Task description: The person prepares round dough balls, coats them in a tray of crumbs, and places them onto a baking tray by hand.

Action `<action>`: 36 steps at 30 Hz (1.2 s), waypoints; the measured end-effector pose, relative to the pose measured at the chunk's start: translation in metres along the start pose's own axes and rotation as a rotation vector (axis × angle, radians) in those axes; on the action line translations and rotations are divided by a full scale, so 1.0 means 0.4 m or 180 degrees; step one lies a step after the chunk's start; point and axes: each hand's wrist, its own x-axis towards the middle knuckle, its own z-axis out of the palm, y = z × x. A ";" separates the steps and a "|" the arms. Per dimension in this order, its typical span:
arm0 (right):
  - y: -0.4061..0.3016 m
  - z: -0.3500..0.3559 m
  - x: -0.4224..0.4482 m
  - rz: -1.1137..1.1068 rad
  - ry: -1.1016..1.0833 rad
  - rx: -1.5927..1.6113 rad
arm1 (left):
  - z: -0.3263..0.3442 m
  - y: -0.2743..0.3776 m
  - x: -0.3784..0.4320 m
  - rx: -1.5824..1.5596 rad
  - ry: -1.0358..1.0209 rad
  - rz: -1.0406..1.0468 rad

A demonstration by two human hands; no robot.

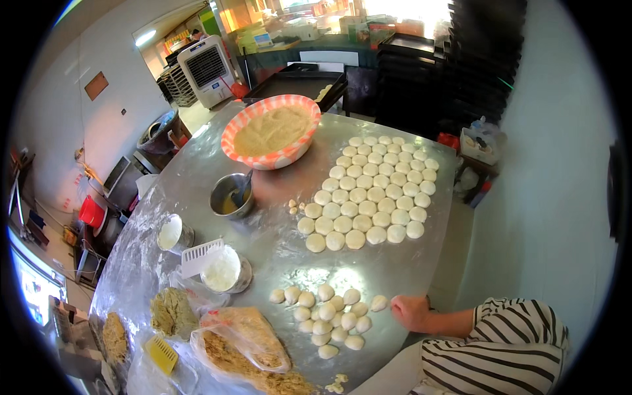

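Observation:
My right hand [410, 313] is curled into a fist at the near right edge of the metal table [276, 247], just right of a small dough piece [379, 302]; nothing shows in its fingers. My left hand is out of view. A loose cluster of pointed dough pieces [327, 311] lies left of the fist. Beyond it, many flattened round dough pieces [364, 208] sit in close rows. A red-and-white bowl [232, 143] of pale crumbly filling [274, 131] stands at the far side, with a steel bowl [212, 200] holding yellowish liquid and a dark utensil nearer.
On the left stand two tubs of white powder [220, 271], [169, 233], a white scraper [201, 256] lying across one. Nearer are a greenish dough lump [173, 312], a yellow scraper [162, 354] and a plastic bag of brown crumbly filling [247, 335]. Stacked dark trays [414, 79] stand beyond the table.

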 end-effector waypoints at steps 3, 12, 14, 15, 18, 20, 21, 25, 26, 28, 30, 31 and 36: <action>0.017 -0.065 0.047 0.0364 -0.0835 0.1002 | 0.019 0.057 -0.019 -0.0313 0.0700 -0.0610; 0.486 -0.354 0.063 0.1580 -0.0735 0.2221 | 0.198 0.940 -0.028 -0.2978 -0.1308 0.0103; 0.657 -0.396 0.027 0.1673 -0.0010 0.2352 | 0.233 1.112 -0.033 -0.1515 -0.1173 0.1355; 0.729 -0.418 0.010 0.1734 0.0265 0.2361 | 0.260 1.161 -0.043 -0.1652 -0.1083 0.1367; 0.880 -0.471 -0.001 0.2037 0.0851 0.2374 | 0.339 1.270 -0.070 -0.1922 -0.1034 0.1182; 0.925 -0.525 -0.004 0.2439 0.0953 0.2332 | 0.371 1.321 -0.079 -0.1931 -0.1354 0.0781; 0.956 -0.540 -0.009 0.2415 0.0875 0.2312 | 0.389 1.347 -0.078 -0.2005 -0.1431 0.0735; 1.012 -0.589 0.025 0.2549 0.0649 0.2288 | 0.430 1.465 -0.049 -0.2181 -0.1487 0.0827; 1.011 -0.611 0.036 0.2672 0.0623 0.2266 | 0.441 1.496 -0.041 -0.2194 -0.1478 0.0910; 1.027 -0.668 0.058 0.2740 0.0180 0.1822 | 0.469 1.545 -0.021 -0.2399 -0.1487 0.0904; 1.071 -0.726 0.098 0.2952 -0.0058 0.1655 | 0.508 1.611 -0.006 -0.2558 -0.1476 0.0850; 1.094 -0.748 0.114 0.3143 -0.0101 0.1755 | 0.523 1.645 0.001 -0.2570 -0.1444 0.0794; 1.278 -0.823 0.161 0.3426 -0.0186 0.1533 | 0.593 1.805 0.027 -0.2570 -0.1572 0.0661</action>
